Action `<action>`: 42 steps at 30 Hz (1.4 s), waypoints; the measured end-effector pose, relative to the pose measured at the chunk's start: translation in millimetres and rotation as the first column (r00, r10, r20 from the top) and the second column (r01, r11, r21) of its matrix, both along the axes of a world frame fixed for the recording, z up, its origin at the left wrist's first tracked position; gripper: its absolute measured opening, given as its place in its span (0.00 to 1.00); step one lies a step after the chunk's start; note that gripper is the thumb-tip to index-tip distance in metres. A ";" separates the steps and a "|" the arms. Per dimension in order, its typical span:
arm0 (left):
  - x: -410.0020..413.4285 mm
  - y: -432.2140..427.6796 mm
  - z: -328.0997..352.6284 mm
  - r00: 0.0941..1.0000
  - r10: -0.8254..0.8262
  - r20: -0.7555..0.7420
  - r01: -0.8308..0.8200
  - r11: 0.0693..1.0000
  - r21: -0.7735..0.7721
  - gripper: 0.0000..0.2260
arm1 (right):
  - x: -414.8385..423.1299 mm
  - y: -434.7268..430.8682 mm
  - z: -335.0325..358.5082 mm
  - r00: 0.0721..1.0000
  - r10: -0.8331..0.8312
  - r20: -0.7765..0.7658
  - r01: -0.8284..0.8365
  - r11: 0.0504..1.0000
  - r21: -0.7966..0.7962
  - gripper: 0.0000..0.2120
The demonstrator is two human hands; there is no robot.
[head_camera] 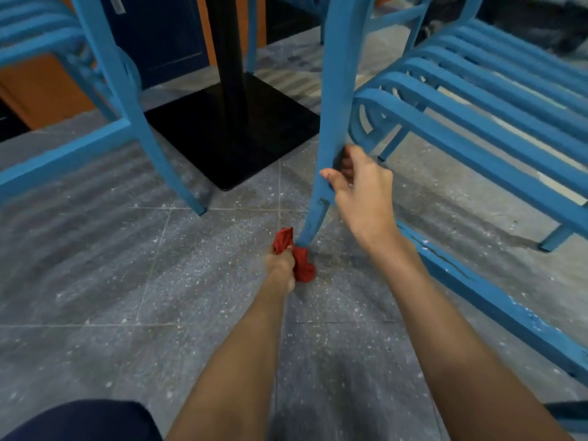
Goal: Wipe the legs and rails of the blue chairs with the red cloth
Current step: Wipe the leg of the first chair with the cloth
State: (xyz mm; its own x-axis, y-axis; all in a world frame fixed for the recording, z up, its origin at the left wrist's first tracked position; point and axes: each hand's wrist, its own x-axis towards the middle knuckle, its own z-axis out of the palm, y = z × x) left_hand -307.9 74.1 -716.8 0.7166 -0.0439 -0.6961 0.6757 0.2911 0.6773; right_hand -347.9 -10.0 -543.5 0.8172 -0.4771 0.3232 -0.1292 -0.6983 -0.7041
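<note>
A blue chair (483, 100) with a slatted seat stands at the right. Its curved front leg (334, 122) comes down to the floor near the middle of the view. My right hand (359, 186) grips that leg about halfway up, thumb on the near side and fingers curled behind it. My left hand (281, 265) holds the bunched red cloth (302, 265) wrapped against the foot of the same leg, at floor level. A low side rail (496, 300) of this chair runs toward the lower right, its paint chipped.
A second blue chair (105, 90) stands at the left, one leg ending at the floor. Between the chairs sits a black table post on a square black base (235, 135). The floor (111, 281) is grey speckled tile. My knee in dark cloth (82, 421) shows bottom left.
</note>
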 end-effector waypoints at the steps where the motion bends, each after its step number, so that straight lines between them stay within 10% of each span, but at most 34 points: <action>1: 1.8 -5.4 -2.9 1.000 0.005 -0.014 -0.005 1.000 -0.013 0.12 | 0.5 -1.5 -0.2 1.000 0.000 -0.008 0.000 1.000 0.003 0.15; 42: -18.0 -22.5 -36.1 0.983 0.181 -0.018 -0.181 0.965 -0.190 0.11 | 2.1 -0.7 -2.5 0.999 -0.037 -0.004 0.037 0.998 -0.054 0.11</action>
State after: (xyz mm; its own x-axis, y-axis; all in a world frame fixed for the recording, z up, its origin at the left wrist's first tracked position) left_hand -326.0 51.6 -753.0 0.7244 -0.0454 -0.6879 0.6004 0.5319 0.5971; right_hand -345.8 -10.7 -546.0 0.8010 -0.4892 0.3451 -0.1591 -0.7296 -0.6651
